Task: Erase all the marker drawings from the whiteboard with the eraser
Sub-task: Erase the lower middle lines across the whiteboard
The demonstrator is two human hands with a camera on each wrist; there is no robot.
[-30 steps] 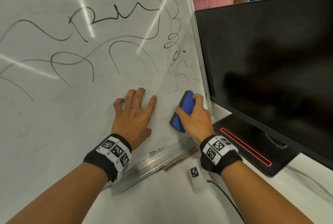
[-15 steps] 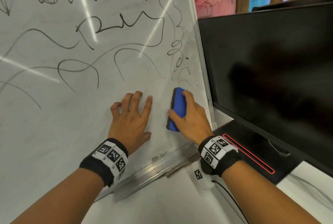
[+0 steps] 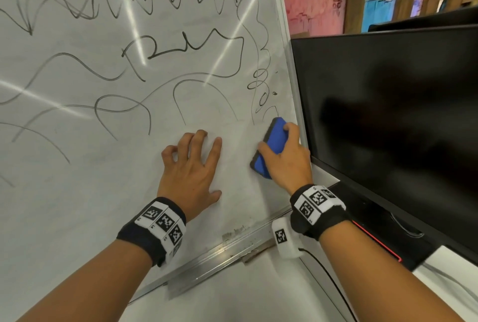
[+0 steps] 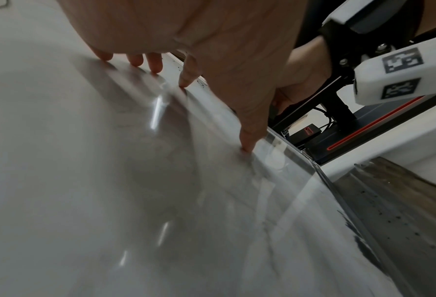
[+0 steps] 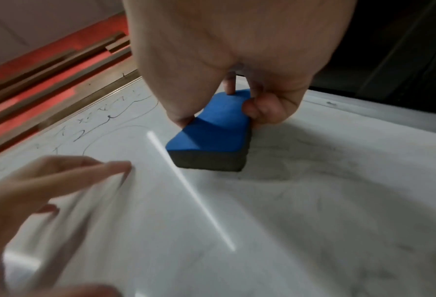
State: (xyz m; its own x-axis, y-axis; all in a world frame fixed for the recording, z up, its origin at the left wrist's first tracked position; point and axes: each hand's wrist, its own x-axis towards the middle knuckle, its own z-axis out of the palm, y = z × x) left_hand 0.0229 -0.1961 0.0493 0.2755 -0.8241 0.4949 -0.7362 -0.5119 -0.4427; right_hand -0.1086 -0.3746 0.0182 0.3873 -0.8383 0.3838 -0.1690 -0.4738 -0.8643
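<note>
A whiteboard (image 3: 77, 192) leans in front of me, its upper part covered with black marker scribbles (image 3: 181, 47). My right hand (image 3: 287, 158) grips a blue eraser (image 3: 271, 145) with a dark felt face, pressed flat on the board near its right edge, just under a thin squiggle. In the right wrist view the eraser (image 5: 211, 134) is pinched between thumb and fingers (image 5: 260, 110). My left hand (image 3: 191, 166) rests spread on the board left of the eraser, its fingertips (image 4: 155, 66) touching the surface. The board around both hands is wiped, with faint grey smears.
A black monitor (image 3: 388, 101) stands right beside the board's right frame, on a dark base with a red stripe (image 3: 375, 241). An aluminium tray (image 3: 219, 257) runs along the board's bottom edge. A white table (image 3: 452, 264) lies below the monitor.
The right hand swept the eraser left and upright, then back right and up toward the board's edge, tilted again. The lowest squiggle there has faded. The left hand stayed put on the board.
</note>
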